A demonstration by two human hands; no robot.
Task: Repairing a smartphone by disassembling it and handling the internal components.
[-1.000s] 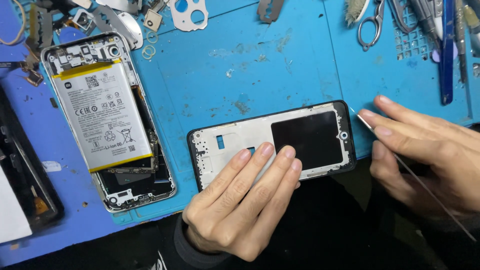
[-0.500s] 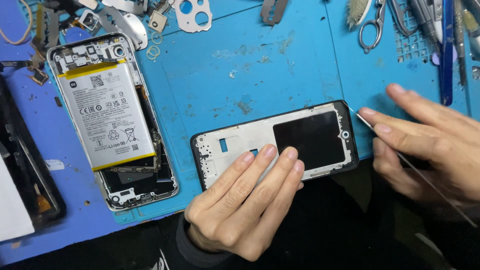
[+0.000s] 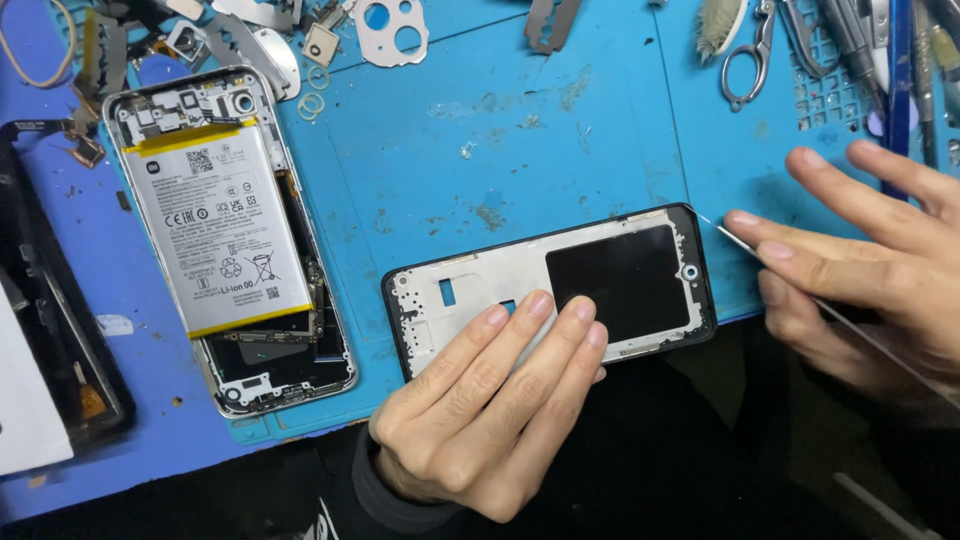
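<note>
Blue silicone work mat (image 3: 560, 150) is seen covering the bench, w/ a phone display frame (image 3: 640, 275) laid flat near its front edge, inner side up: white mid-frame, black rim, a dark rectangular patch on the right half. The frame is pressed down by the left hand (image 3: 490, 410), fingers flat and together across its lower-left part, palm hanging off the mat's edge; nothing is gripped by it. The right hand (image 3: 860, 270) is held just beside the frame's right end, apart from it, fingers stretched out. A thin metal pick (image 3: 800, 290) is pinched under the index finger, its tip pointed at the frame's upper-right corner; whether tip and frame touch cannot be told, prob. a small gap. To the left, well apart, an opened phone body (image 3: 230, 230) is laid w/ its white, yellow-edged battery exposed and the board visible below. A black back cover (image 3: 50, 330) is partly seen at the far left edge. Along the top of the mat, loose metal shields and a camera bezel plate (image 3: 390, 30) are scattered; scissors (image 3: 750, 55), a small brush (image 3: 718, 25) and other tools are laid at the upper right.
</note>
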